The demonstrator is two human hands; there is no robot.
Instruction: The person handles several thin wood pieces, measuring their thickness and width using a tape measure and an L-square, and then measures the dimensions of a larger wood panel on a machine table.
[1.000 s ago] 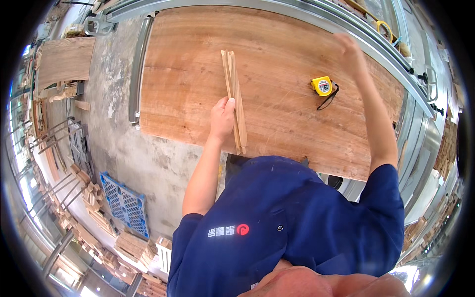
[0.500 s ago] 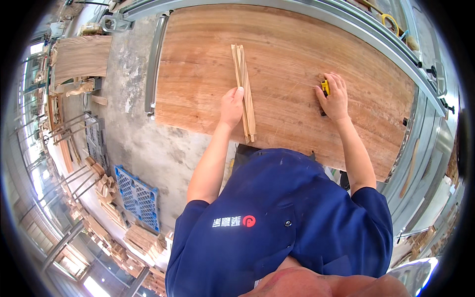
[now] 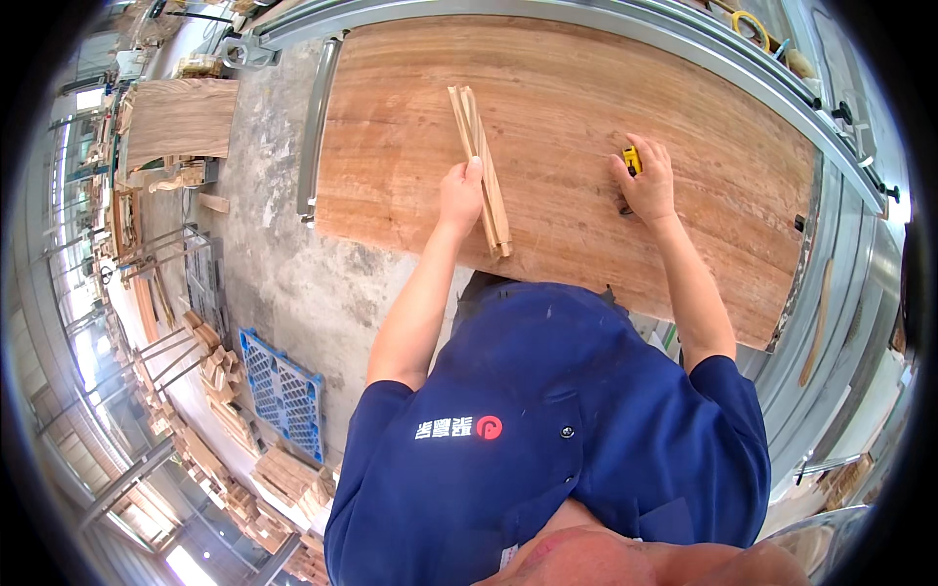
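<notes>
A big wooden board (image 3: 586,146) lay flat like a surface in front of the person. It was wide and smooth, reddish brown, with long wavy lines of grain running across it. A grey metal frame (image 3: 684,49) ran around its far edge and seemed to hold it up.

The left hand (image 3: 459,193) rested on the board beside a small bundle of thin wooden sticks (image 3: 481,171). The sticks were long, straight and pale, and they lay close together, side by side, pointing away from the person. The fingers were curled and the thumb side touched the sticks, as if to keep them from sliding or spreading apart. I could not tell if the hand fully gripped them or only pressed against them.

The right hand (image 3: 645,186) lay on the board well apart from the sticks. It was cupped over a small yellow and black tape measure (image 3: 632,162), with the fingers closed loosely round it. Only a bit of the yellow case peeked out at the top. The hand looked set to keep the little tool steady on the smooth wood.

The person wore a dark blue shirt (image 3: 547,439). Off to the left, a rough grey concrete floor (image 3: 283,283) had a blue plastic pallet (image 3: 283,391) on it, full of square holes, and piles of cut wood (image 3: 225,430) nearby.
</notes>
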